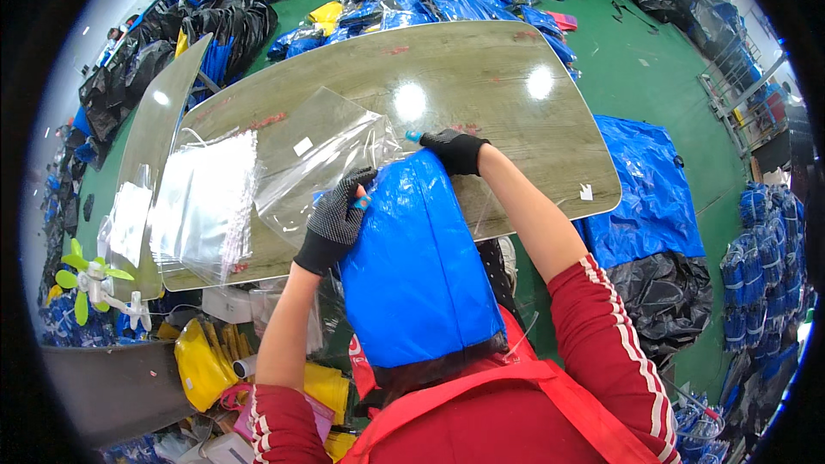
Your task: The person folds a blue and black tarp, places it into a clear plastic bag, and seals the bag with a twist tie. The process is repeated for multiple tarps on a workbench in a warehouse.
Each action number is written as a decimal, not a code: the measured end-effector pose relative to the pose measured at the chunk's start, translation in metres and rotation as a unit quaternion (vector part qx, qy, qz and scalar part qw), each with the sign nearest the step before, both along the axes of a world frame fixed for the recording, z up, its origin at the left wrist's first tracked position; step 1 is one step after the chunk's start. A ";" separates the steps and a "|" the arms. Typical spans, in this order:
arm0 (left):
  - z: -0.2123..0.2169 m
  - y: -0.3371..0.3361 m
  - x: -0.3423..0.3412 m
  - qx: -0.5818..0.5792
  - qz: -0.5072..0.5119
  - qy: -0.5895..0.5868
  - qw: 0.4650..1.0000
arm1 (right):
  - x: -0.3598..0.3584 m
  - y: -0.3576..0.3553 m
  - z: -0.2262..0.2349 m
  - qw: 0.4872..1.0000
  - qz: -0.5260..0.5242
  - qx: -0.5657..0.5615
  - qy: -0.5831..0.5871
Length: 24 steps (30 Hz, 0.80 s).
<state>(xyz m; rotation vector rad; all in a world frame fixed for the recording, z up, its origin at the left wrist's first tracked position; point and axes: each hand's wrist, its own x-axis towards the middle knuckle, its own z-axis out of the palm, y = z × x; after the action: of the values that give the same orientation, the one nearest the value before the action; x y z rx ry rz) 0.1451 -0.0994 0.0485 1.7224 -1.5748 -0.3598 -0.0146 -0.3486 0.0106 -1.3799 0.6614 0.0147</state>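
A flat, folded blue plastic bundle (421, 258) with a dark near edge leans from my lap up onto the table's near edge. My left hand (338, 219), in a grey dotted glove with a black cuff, is closed on the bundle's left side close to its far end. At the bundle's far right corner is my right hand (454, 151) in a black glove. Its blue-tipped fingers are pressed together at the edge of a clear plastic bag (331, 155); part of their grip is hidden. That bag lies crumpled across the table, its near end beside both hands.
A stack of clear bags (206, 206) covers the left part of the wood-patterned table (498, 77). Blue packages (430, 0) are heaped beyond it, and a large blue bundle (649, 185) stands at the right. A small green-bladed fan (86, 279) sits at the lower left.
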 end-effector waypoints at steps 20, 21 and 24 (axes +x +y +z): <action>0.003 -0.006 -0.022 -0.046 0.001 -0.082 0.996 | -0.059 0.000 0.000 0.992 -0.072 0.074 -0.067; 0.002 -0.006 -0.022 -0.045 0.011 -0.079 0.996 | -0.058 0.006 -0.003 0.996 -0.077 -0.012 -0.051; -0.001 -0.005 -0.023 -0.043 0.038 -0.089 0.994 | -0.066 0.026 -0.004 0.964 -0.094 -0.248 -0.024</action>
<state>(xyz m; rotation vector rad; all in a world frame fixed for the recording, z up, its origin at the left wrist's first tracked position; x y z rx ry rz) 0.1222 -0.1041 0.0477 1.7822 -1.6183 -0.1011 -0.0810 -0.3231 0.0064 -1.7836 0.7850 -0.3576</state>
